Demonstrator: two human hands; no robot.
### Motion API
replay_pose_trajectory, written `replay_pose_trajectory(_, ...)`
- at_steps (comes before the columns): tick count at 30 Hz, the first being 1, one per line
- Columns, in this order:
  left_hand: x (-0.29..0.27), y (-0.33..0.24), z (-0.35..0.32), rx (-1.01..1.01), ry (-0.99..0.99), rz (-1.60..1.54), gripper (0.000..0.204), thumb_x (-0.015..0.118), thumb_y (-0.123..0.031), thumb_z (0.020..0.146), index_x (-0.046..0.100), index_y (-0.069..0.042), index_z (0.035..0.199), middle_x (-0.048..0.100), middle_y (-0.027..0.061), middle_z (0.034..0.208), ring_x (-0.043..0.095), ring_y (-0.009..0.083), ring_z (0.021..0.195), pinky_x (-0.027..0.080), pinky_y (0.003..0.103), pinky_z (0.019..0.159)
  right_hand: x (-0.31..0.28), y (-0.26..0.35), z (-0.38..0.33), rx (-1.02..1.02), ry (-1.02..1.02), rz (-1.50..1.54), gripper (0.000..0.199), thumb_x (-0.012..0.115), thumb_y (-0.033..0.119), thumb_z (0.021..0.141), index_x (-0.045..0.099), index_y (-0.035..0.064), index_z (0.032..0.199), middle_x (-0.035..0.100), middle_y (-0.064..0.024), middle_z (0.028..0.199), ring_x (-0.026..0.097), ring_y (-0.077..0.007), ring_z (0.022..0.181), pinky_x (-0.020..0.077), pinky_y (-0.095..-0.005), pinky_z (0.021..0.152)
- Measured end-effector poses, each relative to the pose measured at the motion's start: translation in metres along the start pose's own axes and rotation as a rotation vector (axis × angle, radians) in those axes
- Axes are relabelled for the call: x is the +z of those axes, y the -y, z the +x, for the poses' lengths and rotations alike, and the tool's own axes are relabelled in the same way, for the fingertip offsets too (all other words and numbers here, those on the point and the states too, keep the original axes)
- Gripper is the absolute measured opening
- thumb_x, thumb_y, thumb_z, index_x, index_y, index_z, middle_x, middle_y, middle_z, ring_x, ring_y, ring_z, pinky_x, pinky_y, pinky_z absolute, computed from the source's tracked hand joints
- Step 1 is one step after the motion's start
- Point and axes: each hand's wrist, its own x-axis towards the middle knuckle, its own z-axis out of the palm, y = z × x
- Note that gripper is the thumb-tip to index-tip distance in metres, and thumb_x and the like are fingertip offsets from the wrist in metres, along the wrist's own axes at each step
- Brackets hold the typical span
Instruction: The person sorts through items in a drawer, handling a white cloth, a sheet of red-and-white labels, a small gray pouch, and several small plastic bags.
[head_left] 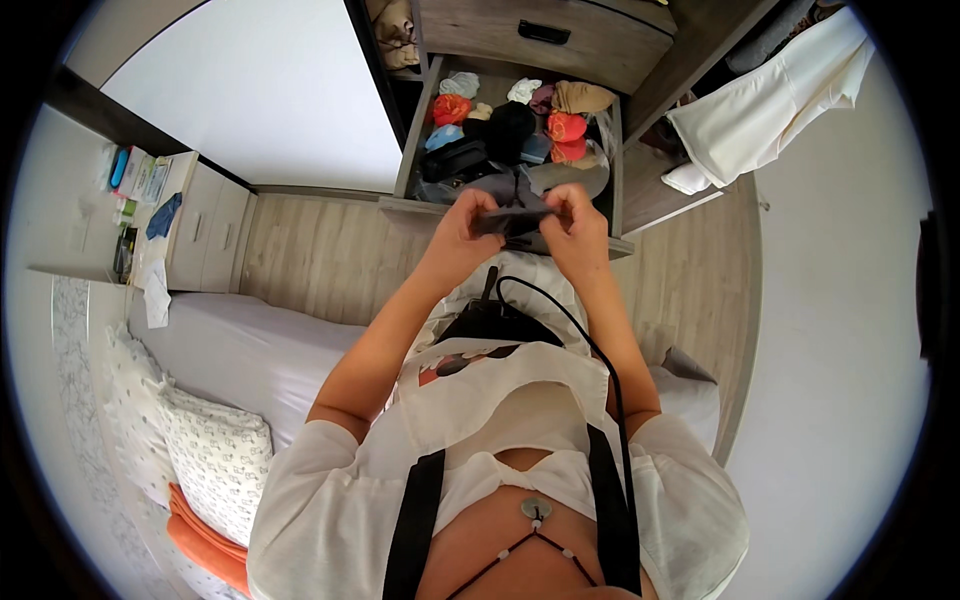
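Note:
My left hand [463,236] and my right hand [577,233] are both closed on a dark grey piece of cloth [512,219], pinching it at opposite sides. They hold it over the front of a pulled-out wooden drawer [421,130]. Folds and fingers hide the cloth's exact shape. Inside the drawer lie small rolled bundles of clothing: a black bundle [512,130], a tan bundle [583,97], a white bundle [523,91] and an orange-red bundle [452,110]. Grey fabric lies just beyond my fingers.
Above the open drawer is a closed drawer [590,35] with a black handle. White garments [770,105] hang at the right. A bed [270,350] with patterned pillows [215,450] stands at the left, near a small cabinet [205,225]. A black cable [590,345] runs down my front.

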Motion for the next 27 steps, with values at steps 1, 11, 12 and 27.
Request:
replay_pose_trajectory(1, 0.001, 0.005, 0.004, 0.089, -0.043, 0.173, 0.018, 0.049, 0.007, 0.074, 0.045, -0.007, 0.084, 0.047, -0.0007, 0.077, 0.049, 0.0079, 0.070, 0.045, 0.022, 0.062, 0.002, 0.000, -0.002, 0.023, 0.040, 0.144, 0.017, 0.058, -0.001, 0.070, 0.049, 0.0031, 0.084, 0.052, -0.0027, 0.068, 0.052, -0.0099, 0.061, 0.0441, -0.0238, 0.059)
replay_pose_trajectory(11, -0.003, -0.007, 0.011, 0.461, -0.397, 0.582, 0.021, 0.056, 0.008, 0.064, 0.041, -0.004, 0.071, 0.035, 0.0041, 0.061, 0.037, 0.0117, 0.056, 0.033, 0.023, 0.052, 0.012, 0.017, -0.014, -0.006, 0.316, 0.023, 0.024, 0.064, 0.005, 0.067, 0.049, 0.0064, 0.085, 0.055, -0.0051, 0.068, 0.056, -0.0170, 0.060, 0.0446, -0.0274, 0.060)
replay_pose_trajectory(12, -0.001, -0.006, 0.007, 0.468, -0.367, 0.625, 0.020, 0.056, 0.008, 0.063, 0.041, -0.004, 0.071, 0.036, 0.0043, 0.062, 0.038, 0.0120, 0.057, 0.033, 0.023, 0.052, 0.013, 0.018, -0.014, 0.019, 0.253, -0.076, 0.025, 0.065, 0.005, 0.066, 0.049, 0.0072, 0.085, 0.055, -0.0063, 0.067, 0.057, -0.0200, 0.058, 0.0449, -0.0286, 0.057)
replay_pose_trajectory(27, -0.047, -0.020, -0.002, -0.013, -0.088, -0.431, 0.024, 0.049, 0.008, 0.069, 0.048, -0.008, 0.086, 0.054, 0.0033, 0.089, 0.055, 0.0133, 0.080, 0.046, 0.025, 0.071, 0.012, 0.005, 0.001, -0.063, 0.371, 0.006, 0.020, 0.061, 0.006, 0.073, 0.055, 0.0042, 0.092, 0.060, -0.0083, 0.072, 0.058, -0.0161, 0.061, 0.0461, -0.0264, 0.057)
